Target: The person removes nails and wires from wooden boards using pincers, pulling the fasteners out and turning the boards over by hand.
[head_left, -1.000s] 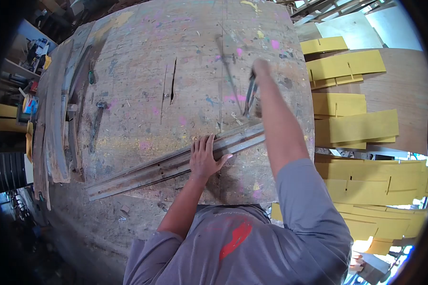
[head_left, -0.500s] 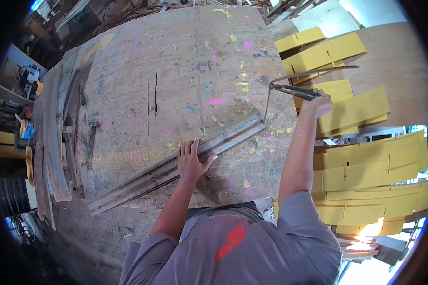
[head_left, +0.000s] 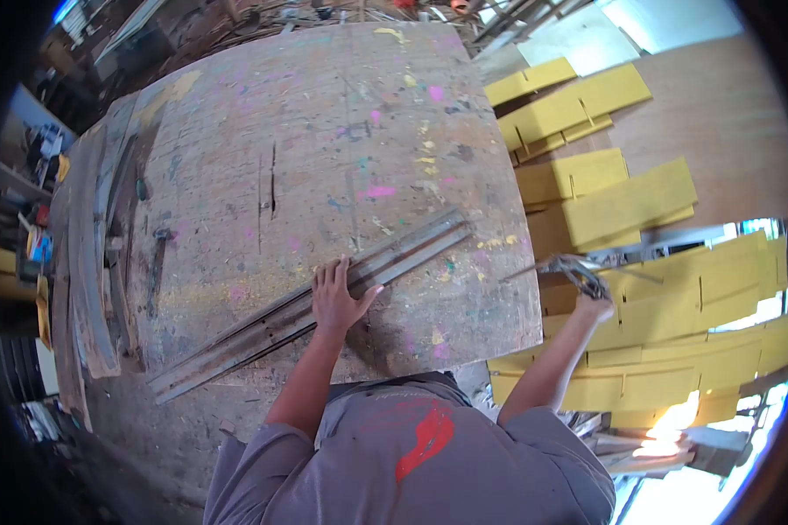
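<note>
My left hand (head_left: 337,299) lies with fingers spread on a long rusty metal channel (head_left: 416,251), which rests diagonally across the wooden worktable (head_left: 236,114). Out past the table's right edge, my right hand (head_left: 596,306) is closed around the handles of a dark tool that looks like pliers (head_left: 578,273). A thin bent metal strip (head_left: 635,274) appears to be in its jaws, one end reaching left over the table edge. Motion blurs the tool and strip, so the exact grip on the strip cannot be made out.
Slotted yellow boards (head_left: 635,206) lie in overlapping rows on the right. On the table's left side are a hammer (head_left: 160,236), a green-handled tool (head_left: 141,188) and long wooden strips (head_left: 79,262). Scrap wood (head_left: 263,19) is heaped beyond the far edge.
My right hand has swung down and towards me with the tool and bent strip, off the channel's end. My left hand stays on the channel; the whole view has shifted slightly.
</note>
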The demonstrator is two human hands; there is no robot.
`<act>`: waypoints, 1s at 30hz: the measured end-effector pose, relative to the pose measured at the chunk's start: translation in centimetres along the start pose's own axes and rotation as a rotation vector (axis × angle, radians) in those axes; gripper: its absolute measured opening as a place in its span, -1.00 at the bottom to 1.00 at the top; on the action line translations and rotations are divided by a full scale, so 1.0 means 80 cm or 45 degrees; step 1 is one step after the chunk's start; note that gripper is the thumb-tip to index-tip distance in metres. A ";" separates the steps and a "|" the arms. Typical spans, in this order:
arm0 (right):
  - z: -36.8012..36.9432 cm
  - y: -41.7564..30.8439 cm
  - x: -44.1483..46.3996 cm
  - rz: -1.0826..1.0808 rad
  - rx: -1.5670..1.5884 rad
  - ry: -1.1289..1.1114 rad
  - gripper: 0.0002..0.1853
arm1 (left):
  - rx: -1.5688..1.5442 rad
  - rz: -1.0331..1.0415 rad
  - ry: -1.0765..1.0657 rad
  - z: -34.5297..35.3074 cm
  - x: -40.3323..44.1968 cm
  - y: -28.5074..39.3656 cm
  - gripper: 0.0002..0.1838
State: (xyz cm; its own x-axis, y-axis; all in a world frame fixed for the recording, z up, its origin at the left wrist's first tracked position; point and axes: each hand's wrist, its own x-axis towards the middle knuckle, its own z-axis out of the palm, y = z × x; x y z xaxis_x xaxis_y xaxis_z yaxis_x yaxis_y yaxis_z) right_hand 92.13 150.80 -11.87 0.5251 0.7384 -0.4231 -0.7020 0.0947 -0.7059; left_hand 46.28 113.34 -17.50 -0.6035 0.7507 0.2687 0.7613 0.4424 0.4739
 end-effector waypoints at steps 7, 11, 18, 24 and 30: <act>0.156 0.102 -0.161 0.363 -0.001 -0.345 -0.75 | -0.073 0.013 -0.053 0.001 -0.004 -0.005 -0.09; 0.230 0.181 -0.263 0.473 -0.112 -0.641 -0.77 | -0.176 0.055 0.057 -0.009 -0.013 -0.018 -0.24; 0.251 0.238 -0.333 0.463 -0.198 -0.715 -0.59 | -0.271 -0.232 0.159 -0.103 -0.069 -0.049 -0.48; 0.204 0.211 -0.383 0.416 -0.578 -1.405 -0.33 | -0.144 -0.430 0.293 -0.152 -0.137 -0.119 -0.64; 0.157 0.239 -0.390 0.394 -1.219 -1.588 -0.39 | -0.020 -0.453 0.280 -0.160 -0.162 -0.150 -0.70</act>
State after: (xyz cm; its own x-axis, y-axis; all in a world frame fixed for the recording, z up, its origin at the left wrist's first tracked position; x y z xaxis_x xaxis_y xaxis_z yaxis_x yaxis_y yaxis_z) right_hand 56.28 138.00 -5.03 -0.6123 0.7524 -0.2429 0.0957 -0.2344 -0.9674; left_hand 41.92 91.95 -15.94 -0.8658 0.4290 0.2577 0.4935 0.6467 0.5815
